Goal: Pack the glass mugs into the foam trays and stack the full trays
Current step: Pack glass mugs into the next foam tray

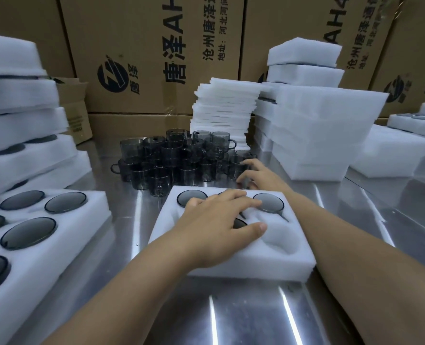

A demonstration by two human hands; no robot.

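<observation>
Left grip [221, 220], fingers spread flat, presses a mug [240, 223] into the foam tray [231, 265] on the desk [231, 314], likely seating it. Right grip [258, 174] reaches the loose mugs [169, 158] beyond; its hold cannot be told.

Left hand [218, 220] covers perhaps two mugs [239, 223] in the tray [231, 266].
</observation>
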